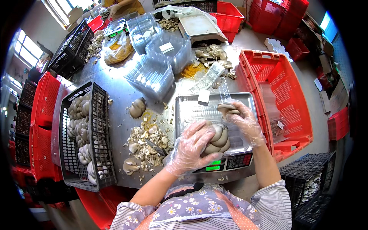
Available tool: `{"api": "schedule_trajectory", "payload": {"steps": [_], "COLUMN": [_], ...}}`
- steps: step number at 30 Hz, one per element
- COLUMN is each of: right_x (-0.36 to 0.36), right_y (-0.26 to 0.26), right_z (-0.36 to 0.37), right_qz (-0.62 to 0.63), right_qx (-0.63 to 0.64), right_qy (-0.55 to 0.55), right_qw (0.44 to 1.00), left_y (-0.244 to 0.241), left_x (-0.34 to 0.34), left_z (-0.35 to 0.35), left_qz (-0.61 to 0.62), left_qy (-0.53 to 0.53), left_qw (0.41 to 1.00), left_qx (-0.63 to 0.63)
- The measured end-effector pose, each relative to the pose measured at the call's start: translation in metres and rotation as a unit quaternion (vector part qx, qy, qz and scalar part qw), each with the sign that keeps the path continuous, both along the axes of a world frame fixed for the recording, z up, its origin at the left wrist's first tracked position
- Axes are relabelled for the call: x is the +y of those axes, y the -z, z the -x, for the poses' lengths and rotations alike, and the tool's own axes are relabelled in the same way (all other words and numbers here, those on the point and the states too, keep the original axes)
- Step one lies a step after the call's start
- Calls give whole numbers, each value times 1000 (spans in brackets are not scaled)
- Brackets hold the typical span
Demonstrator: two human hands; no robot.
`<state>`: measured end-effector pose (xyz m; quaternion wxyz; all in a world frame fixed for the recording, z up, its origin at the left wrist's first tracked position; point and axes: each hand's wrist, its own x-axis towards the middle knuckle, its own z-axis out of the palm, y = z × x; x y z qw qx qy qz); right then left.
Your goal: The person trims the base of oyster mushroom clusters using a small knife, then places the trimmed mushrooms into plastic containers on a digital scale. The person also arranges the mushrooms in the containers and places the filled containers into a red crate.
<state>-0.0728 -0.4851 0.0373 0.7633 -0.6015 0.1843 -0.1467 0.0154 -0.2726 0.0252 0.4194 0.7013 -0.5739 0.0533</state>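
Clear plastic gloves cover both of my hands. My left hand (194, 146) is shut around the left side of a cluster of grey oyster mushrooms (220, 139), above the front of a digital scale's metal pan (250, 100). In the fingers of my right hand (244, 122) is a smaller piece of oyster mushroom (227, 107), over the pan's right side. Clear plastic trays (198, 113) lie on the pan beneath my hands. The scale's green display (213, 168) shows just below the larger cluster.
A black crate of mushrooms (93, 138) stands left, beside trimmings (149, 143) with a dark-bladed tool and a loose mushroom cluster (137, 107). Stacked clear trays (152, 76) and a second scale (199, 26) stand behind. A red crate (258, 115) borders the right; another person's hand (114, 10) is far back.
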Motion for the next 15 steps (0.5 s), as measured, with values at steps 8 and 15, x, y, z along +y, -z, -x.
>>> {"api": "schedule_trajectory", "payload": {"steps": [8,15], "right_x": [-10,1], "right_y": [-3,-6], "right_z": [-38,-54], "right_qz": [423,471], "right_qx": [31,-1], "right_qy": [-140,-159], "right_qw": [895,868], "left_y": [-6,-6], "left_x": [0,5], "left_z": [-3,1], "left_qz": [-9,-24], "left_qy": [11,17], "left_qw": [1000,1000], "left_qx": [3,-6]}}
